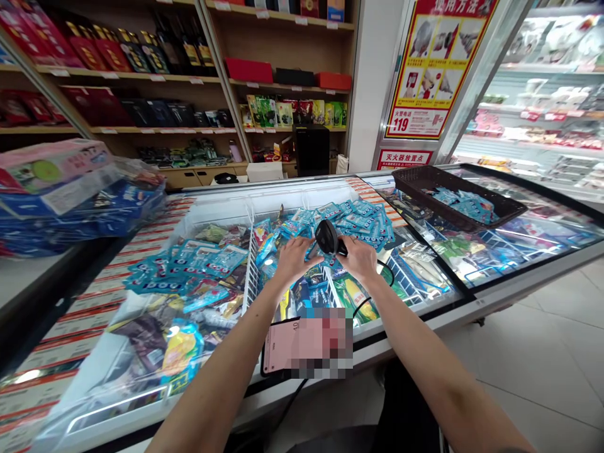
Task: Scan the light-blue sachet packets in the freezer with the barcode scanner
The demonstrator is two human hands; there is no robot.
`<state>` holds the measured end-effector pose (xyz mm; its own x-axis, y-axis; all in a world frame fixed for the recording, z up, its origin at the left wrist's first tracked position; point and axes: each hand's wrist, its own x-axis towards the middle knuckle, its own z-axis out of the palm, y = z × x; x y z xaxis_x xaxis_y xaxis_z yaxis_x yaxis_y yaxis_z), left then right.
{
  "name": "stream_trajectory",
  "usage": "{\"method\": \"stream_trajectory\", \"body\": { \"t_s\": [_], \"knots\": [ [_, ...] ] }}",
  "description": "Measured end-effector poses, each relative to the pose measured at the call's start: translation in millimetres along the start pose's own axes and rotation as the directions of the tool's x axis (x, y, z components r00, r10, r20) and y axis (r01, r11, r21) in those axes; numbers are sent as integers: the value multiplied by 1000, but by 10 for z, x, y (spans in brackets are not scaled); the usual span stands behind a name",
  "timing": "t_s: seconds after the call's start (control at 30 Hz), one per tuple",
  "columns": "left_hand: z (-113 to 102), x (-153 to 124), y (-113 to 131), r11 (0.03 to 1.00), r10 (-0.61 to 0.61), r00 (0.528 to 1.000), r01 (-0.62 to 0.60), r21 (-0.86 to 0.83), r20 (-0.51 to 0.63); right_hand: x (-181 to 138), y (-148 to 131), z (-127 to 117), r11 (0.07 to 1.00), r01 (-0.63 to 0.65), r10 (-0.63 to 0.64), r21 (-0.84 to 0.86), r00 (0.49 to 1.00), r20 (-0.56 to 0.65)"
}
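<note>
My right hand (pixel 359 258) is closed round the handle of a black barcode scanner (pixel 326 237), held over an open chest freezer (pixel 302 195); a black cable trails down from it. My left hand (pixel 293 259) reaches down with fingers spread over the blue packets (pixel 363 220) in the freezer, beside the scanner head. I cannot make out anything in the left hand. A phone (pixel 283 346) with a pinkish screen lies on the freezer's front rim below my arms.
White wire dividers (pixel 251 270) split the freezer into bins of frozen packets. A black basket (pixel 453 198) with blue packets sits on the glass lid at right. Stacked boxes (pixel 56 182) stand at left. Wooden shelves line the back wall; a chilled display case stands at right.
</note>
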<state>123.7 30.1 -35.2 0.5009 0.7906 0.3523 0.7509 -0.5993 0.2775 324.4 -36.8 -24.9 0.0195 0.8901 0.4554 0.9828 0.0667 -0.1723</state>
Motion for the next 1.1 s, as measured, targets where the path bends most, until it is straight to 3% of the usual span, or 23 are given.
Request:
{"method": "stream_trajectory", "body": {
  "t_s": [0.2, 0.3, 0.43, 0.77, 0.93, 1.1],
  "knots": [
    [-64, 20, -144, 995, -87, 990, 93, -48, 109, 152, 3, -91, 994, -107, 107, 19, 994, 32],
    [-77, -2, -238, 997, -48, 996, 52, -58, 68, 214, 11, -105, 992, -125, 124, 11, 991, 53],
    [-39, -51, -241, 998, 4, 1000, -5, -70, -9, 203, 16, -49, 996, -91, 91, 9, 995, 28],
    [26, -20, -370, 988, -154, 983, 156, 18, -101, 204, 82, -46, 1000, -16, 16, -5, 999, 48],
    [-13, -64, -317, 963, -212, 959, 238, 126, -186, 191, 52, -74, 999, 41, -40, -11, 997, 70],
    [-31, -80, -336, 966, -206, 971, 221, 130, -120, 166, 44, -74, 996, 87, -85, -24, 993, 81]
  ]
}}
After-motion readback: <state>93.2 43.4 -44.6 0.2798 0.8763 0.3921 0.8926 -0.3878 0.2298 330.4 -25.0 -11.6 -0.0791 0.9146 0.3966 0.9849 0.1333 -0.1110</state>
